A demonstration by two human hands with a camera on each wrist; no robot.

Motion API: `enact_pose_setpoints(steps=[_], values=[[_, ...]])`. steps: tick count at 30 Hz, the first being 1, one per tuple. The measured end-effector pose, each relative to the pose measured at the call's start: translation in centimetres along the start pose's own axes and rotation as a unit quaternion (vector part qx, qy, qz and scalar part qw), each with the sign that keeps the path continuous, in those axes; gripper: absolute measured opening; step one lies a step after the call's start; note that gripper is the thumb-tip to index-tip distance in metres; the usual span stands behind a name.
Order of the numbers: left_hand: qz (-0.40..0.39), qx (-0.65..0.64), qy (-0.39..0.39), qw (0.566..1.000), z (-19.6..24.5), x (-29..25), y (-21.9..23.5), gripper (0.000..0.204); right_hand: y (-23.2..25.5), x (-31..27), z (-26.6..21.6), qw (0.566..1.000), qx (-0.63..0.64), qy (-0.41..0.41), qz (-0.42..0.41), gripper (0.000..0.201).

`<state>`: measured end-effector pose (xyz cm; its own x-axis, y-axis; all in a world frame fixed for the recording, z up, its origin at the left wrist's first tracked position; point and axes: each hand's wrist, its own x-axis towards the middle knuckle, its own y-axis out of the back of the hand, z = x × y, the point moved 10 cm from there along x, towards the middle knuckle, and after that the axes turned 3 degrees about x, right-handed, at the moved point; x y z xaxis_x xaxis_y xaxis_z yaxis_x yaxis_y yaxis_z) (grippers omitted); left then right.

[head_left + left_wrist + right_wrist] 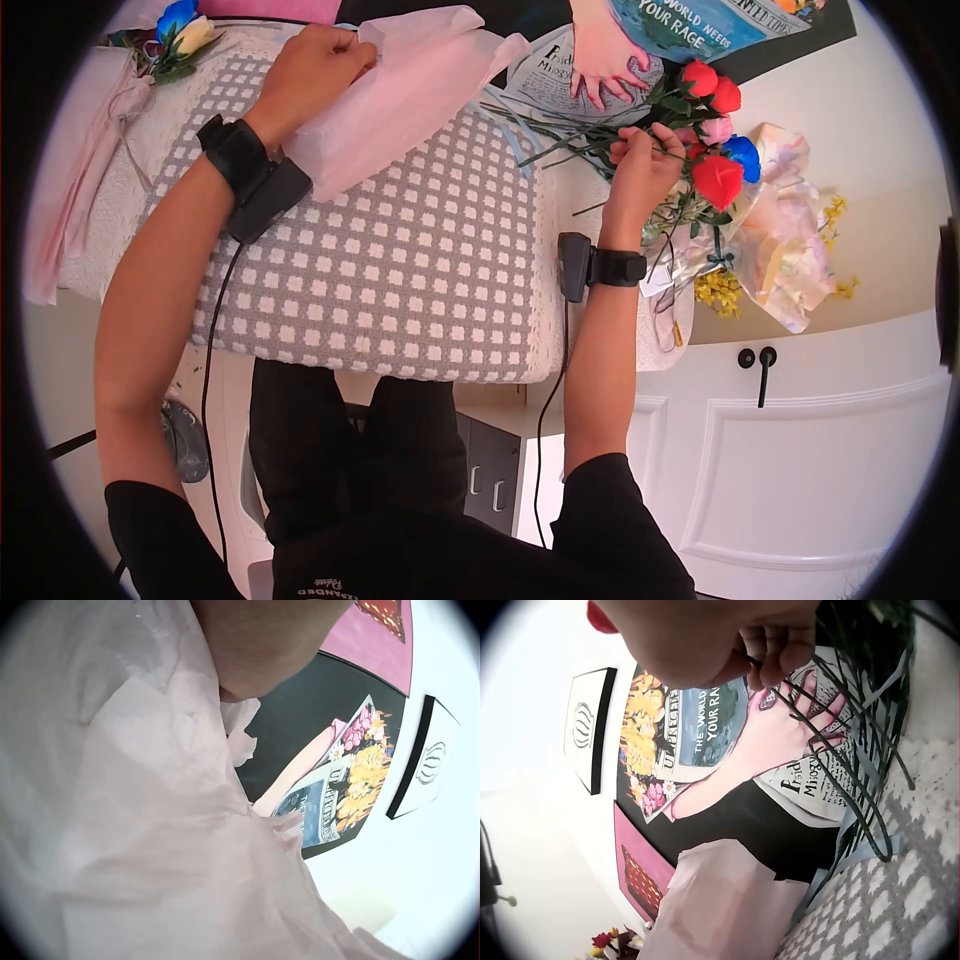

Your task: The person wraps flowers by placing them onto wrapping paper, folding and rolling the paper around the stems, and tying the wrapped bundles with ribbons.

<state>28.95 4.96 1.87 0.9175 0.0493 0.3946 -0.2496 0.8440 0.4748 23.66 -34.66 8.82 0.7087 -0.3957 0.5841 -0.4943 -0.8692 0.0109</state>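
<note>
My left hand (312, 82) holds a sheet of pale pink wrapping paper (405, 95) by its upper left edge, fingers curled. In the left wrist view the paper (165, 825) fills much of the picture and hides the fingertips. My right hand (645, 172), at the right end of the table, pinches a thin green flower stem (802, 716) between thumb and fingers. Around it are artificial roses: a red rose (718, 182), a pink rose (716, 130) and a blue rose (742, 158). Their long green stems (550, 130) stretch left across the cloth.
A grey-and-white checked cloth (400, 250) covers the table. Behind stands a dark poster with a painted hand (605, 60). At right are floral wrapping paper (785, 230) and yellow flowers (718, 292). More pink paper (80, 180) and a blue rose (177, 18) lie at left.
</note>
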Motion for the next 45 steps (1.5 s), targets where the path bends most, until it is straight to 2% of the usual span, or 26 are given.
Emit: enact_pose_setpoints(steps=[5, 9, 13, 15, 18, 22, 24, 28, 30, 33, 36, 38, 45], values=[[0.018, 0.035, -0.010, 0.999, 0.6, 0.1, 0.5, 0.033, -0.8, 0.1, -1.0, 0.998, 0.012, 0.056, -0.012, 0.030], [-0.007, 0.006, 0.014, 1.000, 0.4, -0.2, 0.1, 0.033, -0.5, -0.2, -1.2, 0.999, 0.013, 0.052, -0.004, 0.031], [0.011, 0.044, -0.008, 0.999, 0.3, 0.0, 0.3, 0.033, -0.1, -0.3, -2.5, 0.997, -0.031, 0.067, 0.016, 0.038], [-0.004, -0.001, 0.002, 1.000, 0.0, -0.1, -0.1, 0.033, 0.3, -0.7, -2.7, 0.995, -0.055, 0.077, 0.022, 0.040], [-0.004, 0.025, 0.028, 0.999, -0.3, 0.0, 0.0, 0.033, 0.9, -0.3, -3.0, 0.994, -0.040, 0.091, 0.046, 0.039], [-0.014, 0.051, 0.015, 0.998, -0.5, 0.0, -0.1, 0.033, 1.4, -0.2, -2.5, 0.993, -0.049, 0.092, 0.063, 0.036], [-0.012, 0.011, 0.020, 1.000, -0.5, 0.1, -0.1, 0.033, 1.8, -0.2, -2.2, 0.992, -0.049, 0.097, 0.068, 0.035], [0.002, 0.030, 0.012, 0.999, -0.2, 0.2, 0.1, 0.033, 1.9, 0.3, -1.2, 0.994, -0.055, 0.057, 0.080, 0.031], [-0.011, -0.008, 0.014, 1.000, -0.3, 0.0, -0.2, 0.032, 2.2, -0.1, -0.8, 0.994, -0.058, 0.044, 0.085, 0.030], [-0.013, 0.018, 0.008, 1.000, 0.4, -0.2, -0.2, 0.031, 2.5, 0.1, -1.1, 0.992, -0.059, 0.061, 0.090, 0.031], [-0.026, 0.043, 0.001, 0.999, 0.3, -0.1, -0.3, 0.031, 2.6, 0.3, -0.3, 0.993, -0.055, 0.038, 0.093, 0.032], [-0.031, 0.028, 0.011, 0.999, 0.2, -0.3, -0.4, 0.031, 3.2, 0.0, -1.0, 0.989, -0.040, 0.062, 0.124, 0.032], [-0.030, 0.024, -0.001, 0.999, 0.1, -0.1, -0.5, 0.032, 3.5, 0.1, -0.6, 0.989, -0.058, 0.061, 0.122, 0.031]])
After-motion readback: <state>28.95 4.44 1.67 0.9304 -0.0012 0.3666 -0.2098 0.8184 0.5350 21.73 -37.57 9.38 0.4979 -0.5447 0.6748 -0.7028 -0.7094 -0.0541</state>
